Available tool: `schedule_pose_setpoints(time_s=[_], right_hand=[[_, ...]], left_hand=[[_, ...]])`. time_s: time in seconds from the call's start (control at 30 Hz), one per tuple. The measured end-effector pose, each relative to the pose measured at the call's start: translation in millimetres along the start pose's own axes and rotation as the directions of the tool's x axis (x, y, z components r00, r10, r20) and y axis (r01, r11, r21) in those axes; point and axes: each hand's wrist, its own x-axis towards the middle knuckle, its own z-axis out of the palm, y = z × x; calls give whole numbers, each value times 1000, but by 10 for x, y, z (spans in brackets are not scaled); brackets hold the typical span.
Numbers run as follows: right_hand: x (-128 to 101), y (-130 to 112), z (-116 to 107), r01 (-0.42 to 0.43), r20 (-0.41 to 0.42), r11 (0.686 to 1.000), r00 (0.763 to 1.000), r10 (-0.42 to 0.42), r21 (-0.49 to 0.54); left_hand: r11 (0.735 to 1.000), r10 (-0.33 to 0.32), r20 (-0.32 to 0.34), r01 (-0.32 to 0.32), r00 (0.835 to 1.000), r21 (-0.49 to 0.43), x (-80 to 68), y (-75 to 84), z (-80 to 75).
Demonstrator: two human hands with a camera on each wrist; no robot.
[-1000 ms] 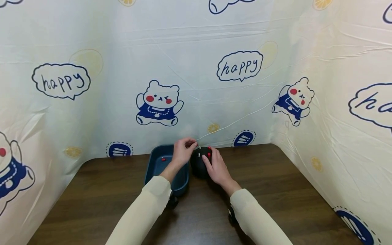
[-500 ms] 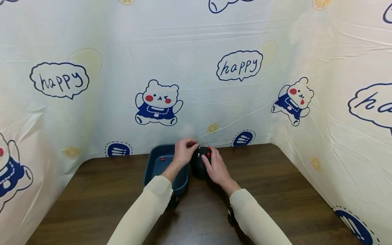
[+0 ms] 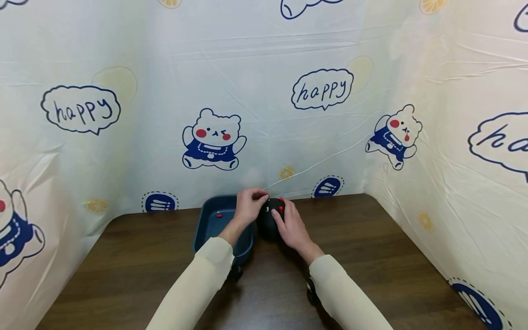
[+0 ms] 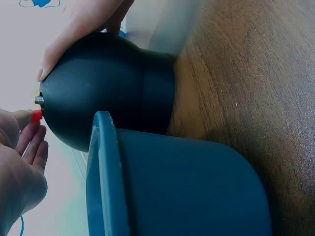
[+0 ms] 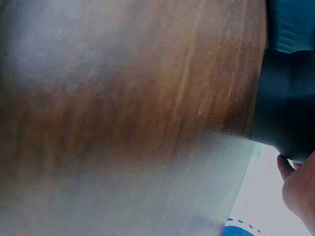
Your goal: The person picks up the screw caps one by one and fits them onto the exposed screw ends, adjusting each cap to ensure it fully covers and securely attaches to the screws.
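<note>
A black rounded body with a narrower base (image 3: pixel 267 229) stands on the table, with small red caps (image 3: pixel 281 208) and bare threaded metal posts on its top. My left hand (image 3: pixel 247 206) reaches over the blue tray and pinches a red cap (image 4: pixel 37 116) between thumb and finger. In the left wrist view that cap is right at the top of the black body, beside a bare metal post (image 4: pixel 39 100). My right hand (image 3: pixel 295 225) grips the black body from its right side, thumb near the top; its far fingers are hidden in the head view.
The blue tray (image 3: pixel 199 229) stands just left of the black body, a loose red piece (image 3: pixel 219 215) inside it. Dark wood tabletop (image 3: pixel 367 256) spreads around them. A printed white sheet (image 3: pixel 268 91) hangs behind the table and along its sides.
My left hand has shifted slightly right, onto the left part of the black body's top, covering a post that showed earlier. The right hand stays in place on the body.
</note>
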Motion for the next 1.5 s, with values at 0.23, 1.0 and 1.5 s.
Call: schedule_pose_setpoints(time_s=[0.23, 1.0, 1.5], right_hand=[[-13, -5, 0, -1, 2, 1000, 1000, 1, 6], [6, -3, 8, -25, 17, 1000, 1000, 25, -1], [-1, 14, -10, 2, 14, 1000, 1000, -1, -12]], left_hand=[[1000, 2, 11, -2, 1000, 6, 2, -20, 14], [999, -4, 57, 1, 998, 46, -8, -52, 24], [999, 11, 124, -17, 992, 41, -33, -82, -47]])
